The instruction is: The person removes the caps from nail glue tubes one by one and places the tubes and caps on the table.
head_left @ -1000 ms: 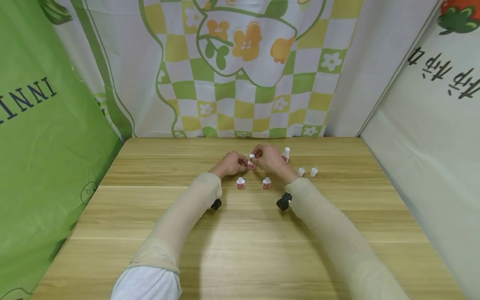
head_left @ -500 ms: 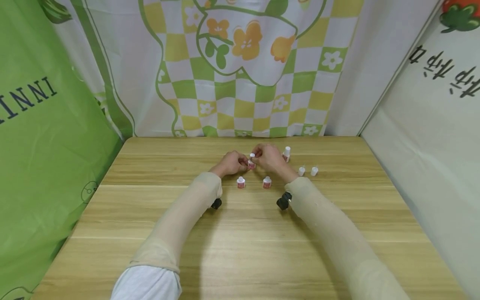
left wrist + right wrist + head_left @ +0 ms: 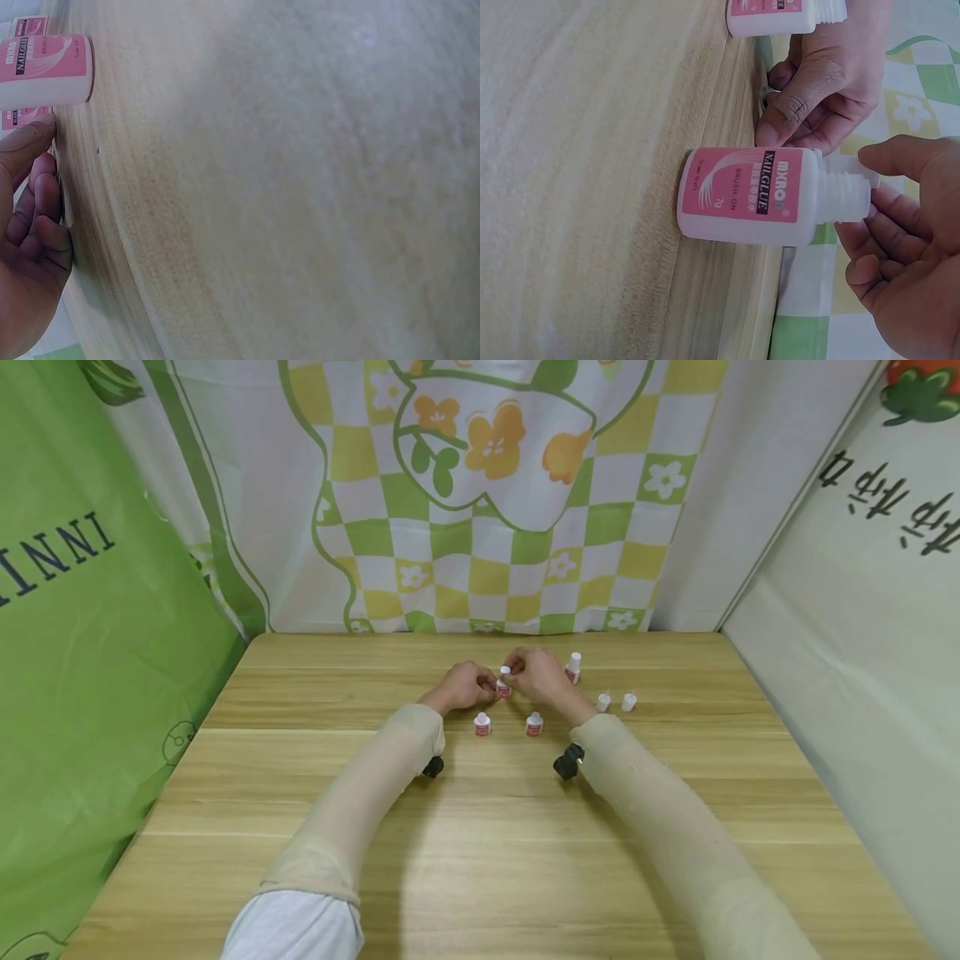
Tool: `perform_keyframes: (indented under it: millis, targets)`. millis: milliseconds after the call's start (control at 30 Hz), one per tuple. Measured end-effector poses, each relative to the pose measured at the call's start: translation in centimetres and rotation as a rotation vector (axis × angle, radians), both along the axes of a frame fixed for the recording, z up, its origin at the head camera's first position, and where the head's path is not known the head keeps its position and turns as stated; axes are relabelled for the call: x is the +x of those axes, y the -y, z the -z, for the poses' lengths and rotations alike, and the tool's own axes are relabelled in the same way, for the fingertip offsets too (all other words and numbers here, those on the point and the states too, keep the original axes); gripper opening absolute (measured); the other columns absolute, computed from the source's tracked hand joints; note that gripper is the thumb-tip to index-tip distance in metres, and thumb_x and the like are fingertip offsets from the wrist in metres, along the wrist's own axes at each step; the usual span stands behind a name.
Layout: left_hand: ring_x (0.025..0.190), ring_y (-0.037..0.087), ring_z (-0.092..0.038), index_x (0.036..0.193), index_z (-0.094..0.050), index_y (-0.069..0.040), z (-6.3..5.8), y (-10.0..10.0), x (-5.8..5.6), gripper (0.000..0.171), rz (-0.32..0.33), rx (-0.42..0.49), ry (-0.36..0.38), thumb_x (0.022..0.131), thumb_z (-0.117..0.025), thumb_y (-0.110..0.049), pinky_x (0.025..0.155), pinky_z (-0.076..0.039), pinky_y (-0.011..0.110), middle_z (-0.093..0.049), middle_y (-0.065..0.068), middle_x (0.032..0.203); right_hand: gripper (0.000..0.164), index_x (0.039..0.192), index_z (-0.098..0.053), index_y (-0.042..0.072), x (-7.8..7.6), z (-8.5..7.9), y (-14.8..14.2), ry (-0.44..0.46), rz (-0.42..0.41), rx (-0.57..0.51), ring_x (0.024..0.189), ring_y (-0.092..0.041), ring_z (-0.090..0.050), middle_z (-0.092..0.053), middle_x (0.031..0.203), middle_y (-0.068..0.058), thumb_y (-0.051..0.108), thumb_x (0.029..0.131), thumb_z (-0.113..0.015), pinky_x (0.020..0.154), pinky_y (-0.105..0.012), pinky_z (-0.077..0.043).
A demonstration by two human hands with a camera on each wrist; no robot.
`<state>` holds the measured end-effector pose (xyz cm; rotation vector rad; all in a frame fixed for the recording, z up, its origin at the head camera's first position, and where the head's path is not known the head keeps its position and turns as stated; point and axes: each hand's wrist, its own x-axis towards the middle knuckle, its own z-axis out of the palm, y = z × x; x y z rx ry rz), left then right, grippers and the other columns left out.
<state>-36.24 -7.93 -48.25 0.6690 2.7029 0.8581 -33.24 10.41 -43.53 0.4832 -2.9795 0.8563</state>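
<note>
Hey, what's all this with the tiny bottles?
A person's left hand holds a small white plastic bottle with a pink label near its base, while the right hand pinches its white cap. I can't tell whether it's being opened or closed. Nearer the person, two similar open bottles stand upright; one label reads "nail glue". Over to the right are another bottle with its white top on and two loose white caps.
</note>
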Motion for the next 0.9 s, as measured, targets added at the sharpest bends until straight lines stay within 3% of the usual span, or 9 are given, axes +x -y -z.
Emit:
perform_keyframes:
  millis: [600, 900]
  targets:
    - [0.087, 0.014, -0.066, 0.096, -0.077, -0.015, -0.03, 0.27, -0.17, 0.009, 0.029, 0.028, 0.001, 0.092, -0.072, -0.021, 0.085, -0.053, 0.030, -0.075, -0.002, 0.089, 0.017, 0.103, -0.070, 0.009, 0.02, -0.18, 0.10, -0.007, 0.003, -0.012, 0.091, -0.024, -0.068, -0.074, 0.097, -0.008, 0.020, 0.090, -0.070, 0.084, -0.038, -0.052]
    - [0.091, 0.016, -0.067, 0.100, -0.076, -0.013, 0.06, 0.07, -0.07, 0.013, 0.015, 0.002, -0.004, 0.093, -0.072, -0.022, 0.090, -0.052, 0.032, -0.076, 0.002, 0.094, 0.021, 0.103, -0.070, 0.008, 0.02, -0.12, 0.12, -0.002, 0.015, -0.007, 0.090, -0.024, -0.067, -0.074, 0.097, -0.009, 0.025, 0.090, -0.073, 0.083, -0.038, -0.052]
